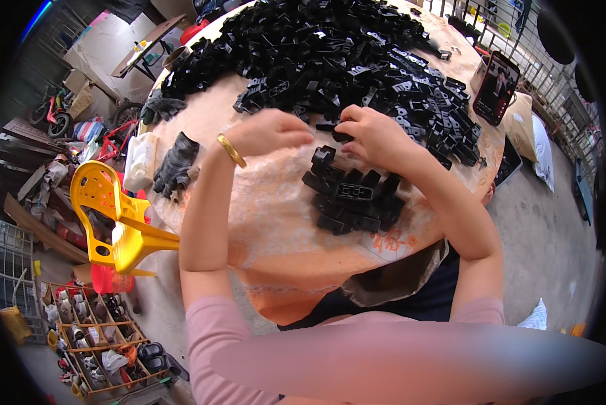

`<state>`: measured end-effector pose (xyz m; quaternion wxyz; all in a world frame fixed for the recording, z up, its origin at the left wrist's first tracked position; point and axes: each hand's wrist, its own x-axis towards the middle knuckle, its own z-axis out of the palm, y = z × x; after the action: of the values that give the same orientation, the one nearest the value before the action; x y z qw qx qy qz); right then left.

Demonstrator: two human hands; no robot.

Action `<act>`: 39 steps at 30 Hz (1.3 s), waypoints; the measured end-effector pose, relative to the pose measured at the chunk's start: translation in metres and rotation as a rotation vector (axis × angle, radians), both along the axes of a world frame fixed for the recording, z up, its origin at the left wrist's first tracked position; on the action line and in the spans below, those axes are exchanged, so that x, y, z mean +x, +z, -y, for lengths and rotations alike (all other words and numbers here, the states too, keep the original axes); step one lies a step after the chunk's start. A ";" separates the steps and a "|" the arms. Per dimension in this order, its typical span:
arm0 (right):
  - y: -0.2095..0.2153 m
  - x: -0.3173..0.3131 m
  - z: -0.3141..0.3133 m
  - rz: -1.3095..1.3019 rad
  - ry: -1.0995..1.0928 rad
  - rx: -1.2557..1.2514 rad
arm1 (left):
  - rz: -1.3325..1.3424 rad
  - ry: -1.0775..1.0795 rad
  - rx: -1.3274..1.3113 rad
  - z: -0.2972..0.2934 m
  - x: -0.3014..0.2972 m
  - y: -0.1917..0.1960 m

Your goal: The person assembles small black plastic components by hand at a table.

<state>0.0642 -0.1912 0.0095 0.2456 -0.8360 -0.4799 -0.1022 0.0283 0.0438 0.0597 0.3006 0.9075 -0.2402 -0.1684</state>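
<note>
The left hand (270,131) is over the table (269,223), near the edge of the big pile (330,47) of black parts. Its fingers (296,128) are bent and close together, pointing to the right. A gold bangle (231,150) sits on the wrist. I cannot tell if this hand holds anything, because the back of the hand hides the fingertips.

The right hand (377,138) is just beside it. Its fingers (349,128) are curled and pinch a small black part (338,131). The two hands nearly meet at that part.

Below the hands is a small pile (353,196) of the same black parts, lying close together on the table. It sits nearer the person than the big pile.

A phone (496,88) stands at the right side of the table. Some dark gloves (176,165) lie at the left side. A yellow chair (110,216) is on its side on the floor, left of the table.
</note>
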 end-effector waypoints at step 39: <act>0.013 -0.005 -0.006 -0.026 -0.020 0.688 | -0.243 0.328 -1.239 0.046 0.000 -0.024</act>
<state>0.0596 -0.1848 0.0227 0.5182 -0.7101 -0.4058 -0.2501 0.0281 -0.0027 0.0357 0.8149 0.5656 -0.1155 -0.0523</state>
